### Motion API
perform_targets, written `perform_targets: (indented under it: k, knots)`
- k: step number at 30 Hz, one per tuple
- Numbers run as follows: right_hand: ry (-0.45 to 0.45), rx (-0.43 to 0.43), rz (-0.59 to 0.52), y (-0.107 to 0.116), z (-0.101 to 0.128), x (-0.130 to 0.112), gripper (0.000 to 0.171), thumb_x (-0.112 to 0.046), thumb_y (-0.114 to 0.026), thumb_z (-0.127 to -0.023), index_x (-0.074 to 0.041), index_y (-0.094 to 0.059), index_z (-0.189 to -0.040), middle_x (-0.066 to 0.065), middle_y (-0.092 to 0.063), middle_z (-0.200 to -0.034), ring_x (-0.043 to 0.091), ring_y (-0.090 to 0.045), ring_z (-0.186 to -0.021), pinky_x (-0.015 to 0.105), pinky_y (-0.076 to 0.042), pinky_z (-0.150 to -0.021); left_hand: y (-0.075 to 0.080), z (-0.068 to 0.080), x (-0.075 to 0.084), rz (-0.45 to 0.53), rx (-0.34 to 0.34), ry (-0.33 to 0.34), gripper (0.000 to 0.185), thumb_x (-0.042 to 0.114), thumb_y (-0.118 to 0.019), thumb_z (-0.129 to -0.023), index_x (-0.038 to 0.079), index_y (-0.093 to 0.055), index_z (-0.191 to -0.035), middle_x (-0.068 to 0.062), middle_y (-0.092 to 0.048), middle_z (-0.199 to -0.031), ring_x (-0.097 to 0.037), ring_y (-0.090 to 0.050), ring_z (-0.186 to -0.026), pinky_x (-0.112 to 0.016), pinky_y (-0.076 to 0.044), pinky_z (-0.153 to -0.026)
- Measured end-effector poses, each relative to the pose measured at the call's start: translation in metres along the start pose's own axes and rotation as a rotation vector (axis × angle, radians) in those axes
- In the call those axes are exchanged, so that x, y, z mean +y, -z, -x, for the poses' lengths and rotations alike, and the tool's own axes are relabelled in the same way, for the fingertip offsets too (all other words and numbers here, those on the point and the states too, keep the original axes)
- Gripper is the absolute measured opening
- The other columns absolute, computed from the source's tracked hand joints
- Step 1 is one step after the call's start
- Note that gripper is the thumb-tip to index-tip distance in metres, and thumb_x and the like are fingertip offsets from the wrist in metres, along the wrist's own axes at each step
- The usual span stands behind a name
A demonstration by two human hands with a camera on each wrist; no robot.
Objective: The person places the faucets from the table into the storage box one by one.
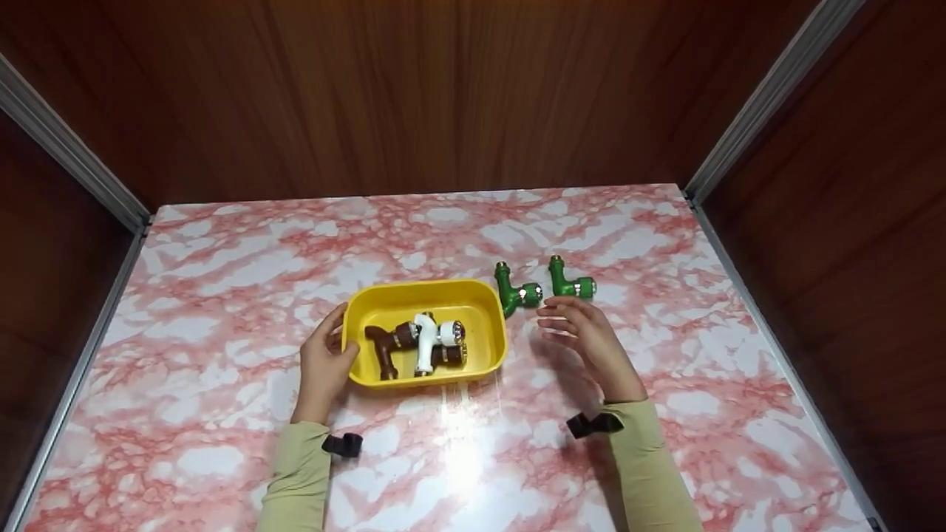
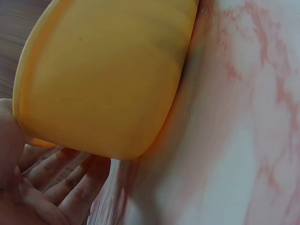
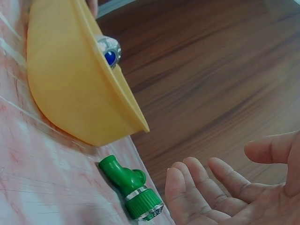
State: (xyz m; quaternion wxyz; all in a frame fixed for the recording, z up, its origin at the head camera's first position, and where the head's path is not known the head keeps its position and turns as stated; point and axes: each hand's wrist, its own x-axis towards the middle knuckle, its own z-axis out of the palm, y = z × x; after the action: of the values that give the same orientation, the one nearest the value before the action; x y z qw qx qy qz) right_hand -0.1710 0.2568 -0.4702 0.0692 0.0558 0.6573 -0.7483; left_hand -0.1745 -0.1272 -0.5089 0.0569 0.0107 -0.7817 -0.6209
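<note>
My left hand holds the yellow tub by its left end, with the thumb over the rim and the fingers against the outside wall. Inside the tub lie a white tap, a brown tap and a second brown tap, partly covered by the white one. My right hand hovers to the right of the tub with its fingers spread and nothing in them. Just beyond its fingertips, a green tap lies on the table. Another green tap lies close by the tub's right end.
The tabletop has a red and white marbled pattern. A dark wood panel stands along its back, with wood side panels framed by metal rails. Black bands are worn at both wrists.
</note>
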Motion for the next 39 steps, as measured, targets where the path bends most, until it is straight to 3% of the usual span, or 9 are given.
perform_targets:
  k: [5,11,18,21,24,31,39]
  knots:
    - [-0.001,-0.003,-0.003,0.002,0.0,0.0,0.036,-0.017,-0.047,-0.1,0.009,-0.051,-0.124,0.031,-0.054,-0.122,0.048,-0.05,-0.114,0.043,-0.049,-0.09,0.001,0.005,0.012,-0.014,-0.003,0.001,0.061,-0.014,-0.055,-0.082,0.001,-0.046,-0.14,-0.02,-0.049,-0.137,-0.039,-0.056,-0.109,-0.019,-0.05,-0.075]
    - [0.005,-0.015,0.006,0.005,0.0,0.0,0.042,-0.021,-0.047,-0.101,0.011,-0.047,-0.128,0.03,-0.054,-0.123,0.049,-0.048,-0.116,0.044,-0.048,-0.091,0.0,0.004,0.01,-0.003,-0.012,0.004,0.061,-0.014,-0.055,-0.082,0.001,-0.046,-0.141,-0.02,-0.05,-0.136,-0.038,-0.056,-0.111,-0.024,-0.05,-0.08]
    - [-0.016,-0.002,0.008,0.008,0.001,-0.005,0.041,-0.023,-0.047,-0.101,0.008,-0.048,-0.128,0.029,-0.053,-0.124,0.045,-0.05,-0.116,0.047,-0.045,-0.095,-0.002,-0.009,-0.028,0.003,0.021,-0.031,0.065,-0.013,-0.056,-0.081,0.011,-0.05,-0.14,-0.009,-0.053,-0.134,-0.028,-0.06,-0.105,-0.021,-0.051,-0.076]
    - [-0.012,0.01,0.018,0.012,-0.001,-0.003,0.04,-0.024,-0.048,-0.1,0.006,-0.05,-0.127,0.027,-0.054,-0.124,0.044,-0.051,-0.116,0.045,-0.047,-0.093,-0.002,-0.009,-0.028,-0.002,0.02,-0.02,0.065,-0.013,-0.057,-0.081,0.011,-0.049,-0.141,-0.009,-0.053,-0.135,-0.027,-0.06,-0.105,-0.021,-0.051,-0.077]
    - [-0.008,0.009,0.013,0.014,-0.002,-0.003,0.042,-0.023,-0.047,-0.101,0.008,-0.048,-0.129,0.031,-0.05,-0.128,0.044,-0.05,-0.117,0.047,-0.045,-0.095,-0.002,-0.007,-0.024,0.008,0.011,-0.009,0.064,-0.013,-0.056,-0.082,0.01,-0.049,-0.141,-0.011,-0.052,-0.136,-0.03,-0.059,-0.106,-0.019,-0.05,-0.076]
    - [0.0,0.011,-0.037,0.022,-0.003,-0.003,0.04,-0.021,-0.048,-0.101,0.008,-0.047,-0.128,0.03,-0.05,-0.128,0.039,-0.053,-0.116,0.052,-0.038,-0.1,0.0,0.003,0.008,0.001,-0.002,-0.017,0.062,-0.015,-0.054,-0.081,0.0,-0.046,-0.14,-0.021,-0.049,-0.136,-0.039,-0.057,-0.108,-0.019,-0.05,-0.076]
    - [-0.003,0.03,-0.033,0.03,-0.005,0.0,0.043,-0.021,-0.047,-0.101,0.01,-0.045,-0.13,0.025,-0.054,-0.126,0.044,-0.046,-0.122,0.051,-0.036,-0.102,0.0,0.004,0.012,-0.013,-0.002,0.0,0.061,-0.014,-0.054,-0.081,0.0,-0.046,-0.14,-0.02,-0.049,-0.136,-0.038,-0.056,-0.11,-0.022,-0.049,-0.081]
